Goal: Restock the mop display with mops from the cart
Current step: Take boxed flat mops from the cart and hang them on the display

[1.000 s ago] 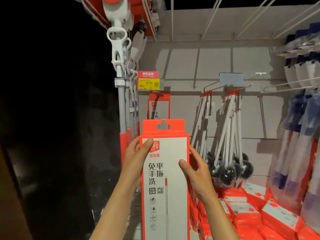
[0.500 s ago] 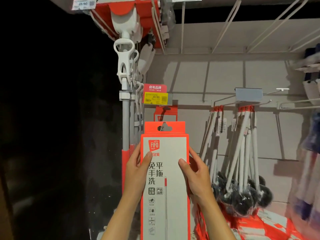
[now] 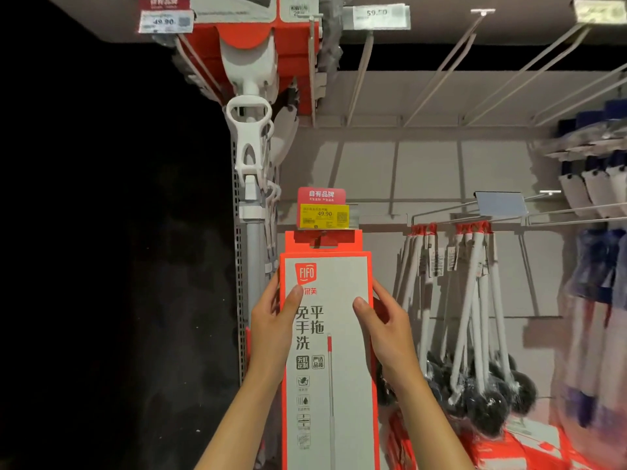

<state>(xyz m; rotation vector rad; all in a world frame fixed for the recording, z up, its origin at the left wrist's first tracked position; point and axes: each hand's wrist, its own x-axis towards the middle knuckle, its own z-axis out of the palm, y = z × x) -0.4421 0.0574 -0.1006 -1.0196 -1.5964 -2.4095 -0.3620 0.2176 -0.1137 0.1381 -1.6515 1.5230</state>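
A tall orange and white boxed mop [image 3: 336,334] stands upright in front of me. My left hand [image 3: 271,330] grips its left edge, thumb on the front. On the right edge my right hand [image 3: 386,334] grips it the same way. The box's hang tab [image 3: 322,240] sits at a display hook just under the yellow price tag [image 3: 324,215]; whether the hook passes through the tab's hole I cannot tell. The cart is out of view.
Grey-handled mops with white grips [image 3: 251,147] hang left of the box by the shelf upright. Toilet brushes with black heads [image 3: 475,334] hang on hooks to the right. Blue packaged items [image 3: 597,266] fill the far right. Bare hooks [image 3: 458,62] jut out above.
Both hands have lifted the box upward; its hang tab has risen from well below the price tag to right beneath it at the hook.
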